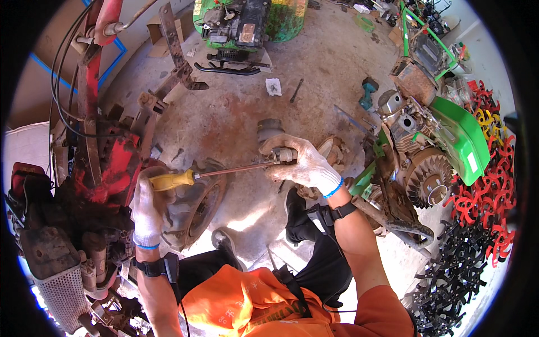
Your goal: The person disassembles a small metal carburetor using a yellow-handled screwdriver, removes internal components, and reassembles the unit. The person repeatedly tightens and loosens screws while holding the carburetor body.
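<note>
Both my hands wear white work gloves with blue cuffs. My left hand (pixel 148 201) is wrapped round the yellow handle of a screwdriver (pixel 173 181). Its long shaft points right, and the tip reaches my right hand (pixel 309 164), where the fingers hide just where it ends. Pinched in those right fingers is a small round metal part (pixel 285 155). Just beyond that hand a dull metal cylinder (pixel 270 128) stands on the floor. Beneath the screwdriver lies a grimy cast housing (pixel 193 208) with a wide round opening.
A red machine (pixel 115 168) with cables crowds the left. On the right sits an engine (pixel 412 135) with a green cover, beside piles of red blades (pixel 483 191) and black blades (pixel 449 281). Farther off are a teal power drill (pixel 368 92), a dark rod (pixel 297 90) and a green machine (pixel 247 25).
</note>
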### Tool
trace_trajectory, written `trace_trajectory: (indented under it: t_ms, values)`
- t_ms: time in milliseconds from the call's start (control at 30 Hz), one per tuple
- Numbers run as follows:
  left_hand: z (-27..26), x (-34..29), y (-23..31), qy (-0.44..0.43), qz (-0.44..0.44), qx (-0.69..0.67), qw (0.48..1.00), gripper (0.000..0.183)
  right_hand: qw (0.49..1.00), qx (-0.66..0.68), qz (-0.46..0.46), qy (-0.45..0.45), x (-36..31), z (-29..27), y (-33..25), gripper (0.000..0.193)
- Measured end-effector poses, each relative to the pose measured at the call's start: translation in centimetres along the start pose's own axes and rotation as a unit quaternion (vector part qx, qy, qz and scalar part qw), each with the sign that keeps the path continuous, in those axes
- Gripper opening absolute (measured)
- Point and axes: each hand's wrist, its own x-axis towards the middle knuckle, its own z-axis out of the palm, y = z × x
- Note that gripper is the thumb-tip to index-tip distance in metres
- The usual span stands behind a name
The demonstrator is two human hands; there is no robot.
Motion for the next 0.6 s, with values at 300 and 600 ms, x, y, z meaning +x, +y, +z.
trace_trajectory:
  t_ms: [300, 600]
  values:
    - [0.2, 0.0, 0.0, 0.010, 0.079, 0.069, 0.994, 0.050, 1.000, 0.018, 0.008, 0.002, -0.1, 0.1, 0.1, 0.047]
    - [0.6, 0.0, 0.1, -0.021, 0.063, -0.002, 0.998, 0.045, 1.000, -0.003, -0.025, 0.012, -0.1, 0.2, -0.1, 0.044]
